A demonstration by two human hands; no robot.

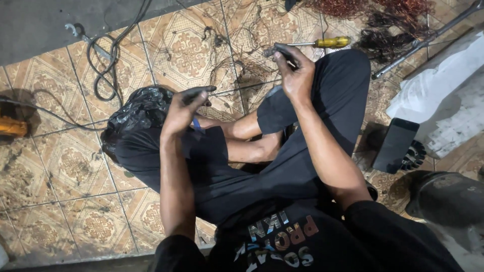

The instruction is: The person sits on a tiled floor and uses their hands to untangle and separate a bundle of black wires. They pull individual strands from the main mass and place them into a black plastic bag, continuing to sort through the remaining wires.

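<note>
I sit cross-legged on a patterned tile floor. My left hand (185,105) is raised over my left knee, its dirty fingers pinched on one end of a thin wire (242,88). The wire runs taut to my right hand (292,68), which is closed on its other end above my right knee. A small blue object (196,124) shows just under my left hand.
A yellow-handled screwdriver (322,43) lies on the tiles beyond my right hand. Bundles of copper wire (368,10) are at the top right, with a black plastic bag (138,111) at left, a black cable (103,60), a dark phone (396,145) and white cloth (443,90).
</note>
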